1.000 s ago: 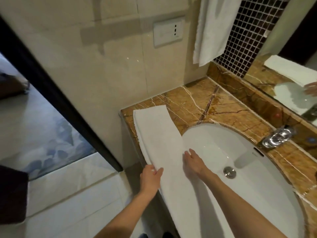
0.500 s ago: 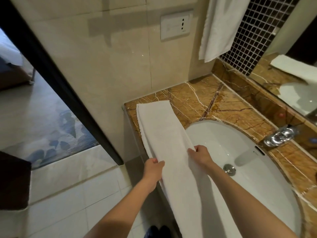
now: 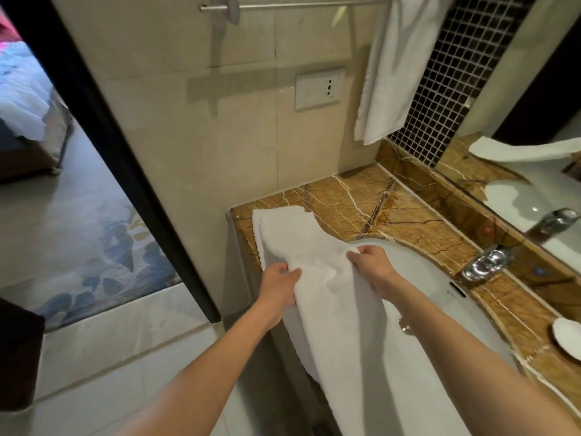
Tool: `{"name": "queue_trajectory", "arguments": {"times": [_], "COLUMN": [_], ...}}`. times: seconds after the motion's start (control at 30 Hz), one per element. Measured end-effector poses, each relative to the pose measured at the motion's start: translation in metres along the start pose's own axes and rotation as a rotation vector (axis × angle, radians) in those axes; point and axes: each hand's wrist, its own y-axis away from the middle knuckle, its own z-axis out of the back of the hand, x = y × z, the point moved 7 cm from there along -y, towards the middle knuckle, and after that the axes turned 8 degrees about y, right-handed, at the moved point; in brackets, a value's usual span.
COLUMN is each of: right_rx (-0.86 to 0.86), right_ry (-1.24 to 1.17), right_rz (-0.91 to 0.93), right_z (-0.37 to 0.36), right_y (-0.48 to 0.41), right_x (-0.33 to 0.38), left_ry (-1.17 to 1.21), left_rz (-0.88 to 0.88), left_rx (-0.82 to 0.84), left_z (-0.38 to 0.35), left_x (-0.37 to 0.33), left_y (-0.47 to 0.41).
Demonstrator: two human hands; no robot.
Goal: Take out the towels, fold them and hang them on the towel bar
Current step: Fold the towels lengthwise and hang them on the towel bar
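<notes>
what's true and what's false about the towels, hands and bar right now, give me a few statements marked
1. The left hand and right hand both grip the folded towel, one on each long edge. True.
2. The towel bar is bare. False: a hanging towel drapes over its right end.
3. The folded towel's far end lies on the marble counter. True.
4. The socket plate sits above the towel bar. False: it is on the wall below the bar.
</notes>
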Motion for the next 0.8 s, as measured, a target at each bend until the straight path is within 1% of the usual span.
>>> {"name": "queue_trajectory", "arguments": {"times": [0.2,0.27,0.37,0.53,0.8], "right_rx": [-0.029,-0.048,-0.123,-0.205,-0.332], "right_ry": [-0.056,-0.071,-0.087,-0.199,-0.376], "right_rz": [-0.033,-0.021,0.024,0.087,0.175], "right_z": [0.04,0.055,0.079,0.113,0.157], "right_y": [0.026,0.035,0.049,0.068,0.078], "right_x": [0.055,0.078,0.112,0.167,0.233], "left_ry": [0.068,0.04,0.025,-0.023,-0.18], "left_rz": [-0.065,-0.101,-0.155,-0.255,-0.447], "left_rx": [0.123,0.171,0.235,0.348,0.423], "left_z": [-0.014,-0.02,-0.028,-0.047,-0.08], "left_x": [-0.067,-0.094,-0.134,-0.205,-0.313], "left_y": [0.019,0.026,0.037,0.057,0.066]}}
